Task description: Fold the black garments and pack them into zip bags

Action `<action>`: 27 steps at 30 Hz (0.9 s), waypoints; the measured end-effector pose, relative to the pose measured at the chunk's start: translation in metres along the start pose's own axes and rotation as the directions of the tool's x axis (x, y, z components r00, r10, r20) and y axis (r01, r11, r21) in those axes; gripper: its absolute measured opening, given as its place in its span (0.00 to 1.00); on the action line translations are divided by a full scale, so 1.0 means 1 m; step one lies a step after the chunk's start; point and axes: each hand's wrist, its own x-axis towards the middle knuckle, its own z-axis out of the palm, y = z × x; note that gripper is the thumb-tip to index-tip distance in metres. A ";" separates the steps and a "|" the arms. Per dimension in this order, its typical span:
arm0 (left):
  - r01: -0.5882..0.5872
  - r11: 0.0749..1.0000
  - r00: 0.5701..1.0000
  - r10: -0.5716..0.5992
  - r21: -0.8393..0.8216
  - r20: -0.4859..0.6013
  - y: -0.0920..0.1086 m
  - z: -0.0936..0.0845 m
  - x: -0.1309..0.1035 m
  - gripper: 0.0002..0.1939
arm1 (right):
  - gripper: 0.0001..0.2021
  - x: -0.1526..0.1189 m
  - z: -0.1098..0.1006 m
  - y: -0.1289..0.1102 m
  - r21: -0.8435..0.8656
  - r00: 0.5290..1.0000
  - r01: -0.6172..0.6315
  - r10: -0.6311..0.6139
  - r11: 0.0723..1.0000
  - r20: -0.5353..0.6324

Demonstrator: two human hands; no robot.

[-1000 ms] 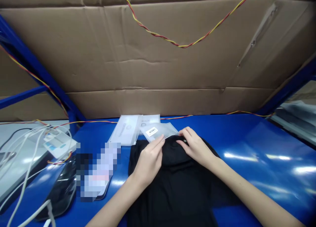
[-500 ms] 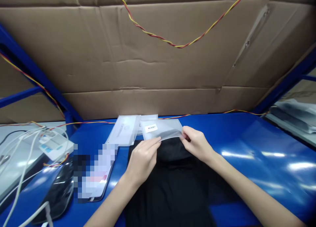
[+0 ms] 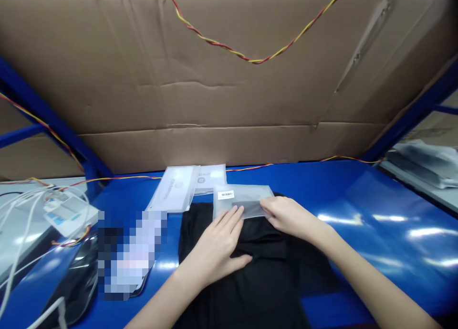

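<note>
L hand [image 3: 223, 245] first: we've got it palm down & open, fingers straight, tips pressing on the near edge of the clear bag [image 3: 248, 193], thumb out over the black cloth [image 3: 257, 291]. R hand [image 3: 289, 214] next: closed, thumb + fingers pinching the bag's R end. So the bag's between our hands, lying over the far end of the cloth, white barcode label [image 3: 225, 194] up at its far L corner. We see a dark patch thru the near part; can't tell if that's inside or underneath.

Cloth's spread on the blue desk [image 3: 358, 190], w/ a few creases just below the bag. Out to the L, we have two more printed bags, the nearer one [image 3: 173, 190] overlapping the farther one [image 3: 212, 178]. Closer to us, a pixelated item [image 3: 134, 252], details hidden, & beside it a glossy black pkg [image 3: 78, 281]. Far L: tangled white cables [image 3: 25, 243] around a white/blue box [image 3: 66, 214]. Far R, wrapped pkgs [image 3: 425, 164] in a pile. At the back, a cardboard wall [image 3: 214, 100] w/ red/yellow twisted wire [image 3: 255, 61] drooping across it.
</note>
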 end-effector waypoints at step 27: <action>0.087 0.995 0.925 -0.066 0.039 -0.374 -0.010 0.002 0.006 0.19 | 0.12 -0.012 0.008 -0.013 -0.260 0.940 0.141 -0.211 0.955 -0.267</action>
